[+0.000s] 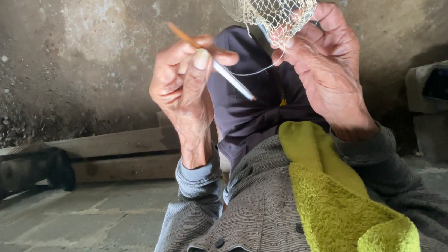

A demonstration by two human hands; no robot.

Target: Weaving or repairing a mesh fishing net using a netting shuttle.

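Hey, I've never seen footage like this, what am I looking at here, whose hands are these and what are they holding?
This is one picture from a camera worn on a person's head, looking down at that person's own two bare hands. There is no machine. The left hand pinches a thin netting needle, orange at one end and pale at the tip. The right hand grips the lower edge of a pale net that hangs from above. A fine thread runs from the needle up to the net. Below are the person's grey patterned sleeves and a yellow-green towel on the lap. On the stone floor lie wooden planks and a dark object, too unclear to name.
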